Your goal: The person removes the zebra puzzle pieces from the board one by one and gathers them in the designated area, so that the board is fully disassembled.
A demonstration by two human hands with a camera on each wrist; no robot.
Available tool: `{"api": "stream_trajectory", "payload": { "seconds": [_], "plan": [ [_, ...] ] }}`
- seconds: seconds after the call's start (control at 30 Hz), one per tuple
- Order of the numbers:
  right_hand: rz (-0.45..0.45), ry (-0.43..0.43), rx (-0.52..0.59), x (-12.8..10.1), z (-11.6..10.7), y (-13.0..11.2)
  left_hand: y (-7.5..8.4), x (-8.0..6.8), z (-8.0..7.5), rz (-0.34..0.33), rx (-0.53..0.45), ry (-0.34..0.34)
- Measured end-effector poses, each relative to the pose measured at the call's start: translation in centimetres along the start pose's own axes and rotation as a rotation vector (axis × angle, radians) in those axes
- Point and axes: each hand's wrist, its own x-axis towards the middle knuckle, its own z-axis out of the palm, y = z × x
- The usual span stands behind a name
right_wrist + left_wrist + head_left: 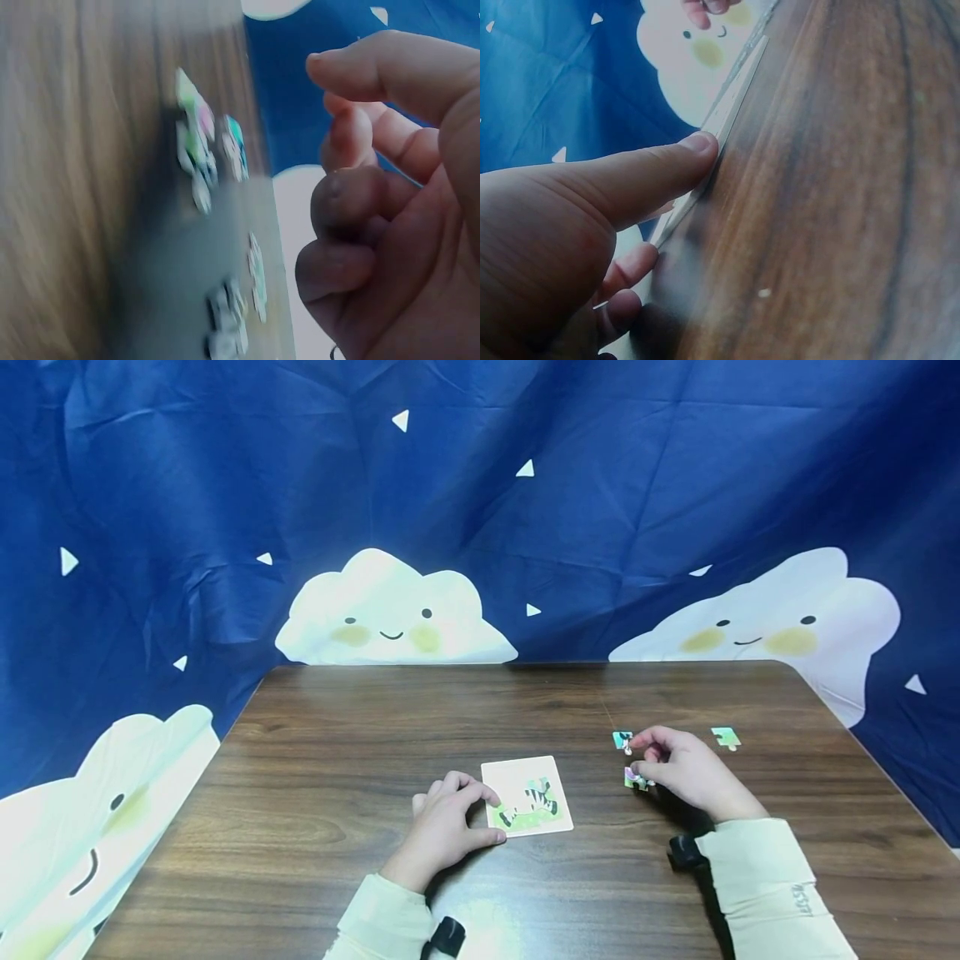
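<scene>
From the head view, we see a dark wooden surface (pixel 315 760) in front of a blue backdrop (pixel 225 485) printed with smiling clouds. Near the middle lies a white puzzle board (pixel 517 777) with a zebra picture partly filled in at its near right part. The left hand (pixel 446 831) rests at the board's left near corner, fingers curled, the thumb lying along the board's near edge and a fingertip on its left side. Well to the right, the right hand (pixel 686 768) sits with its fingers bent over two loose puzzle pieces: a teal piece (pixel 622 740) just beyond the fingertips on the far side and a green and pink piece (pixel 635 779) at its near left edge. We cannot tell whether either is pinched. A third green piece (pixel 725 737) lies apart, farther right. Both arms wear pale sleeves (pixel 765 877).

In the left wrist view, the left thumb (pixel 652 176) presses its tip against the thin white edge of the board (pixel 735 97), other fingers curled below it.

In the right wrist view, blurred, the right hand (pixel 390 202) has its fingers curled and slightly apart, holding nothing that we can make out. Several pieces (pixel 196 154) lie on the surface to their left.
</scene>
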Motion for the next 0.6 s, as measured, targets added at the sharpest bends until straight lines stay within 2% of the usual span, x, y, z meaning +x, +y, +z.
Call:
{"api": "stream_trajectory", "payload": {
  "seconds": [0.2, 0.6],
  "plan": [
    [-0.049, -0.013, 0.024, 0.4, 1.6, -0.9, 0.0, 0.0, 0.0, -0.005, 0.002, 0.002],
    [-0.041, -0.075, 0.021, 1.0, 4.6, -2.8, 0.0, 0.0, 0.1, -0.005, -0.006, 0.022]
  ]
}}
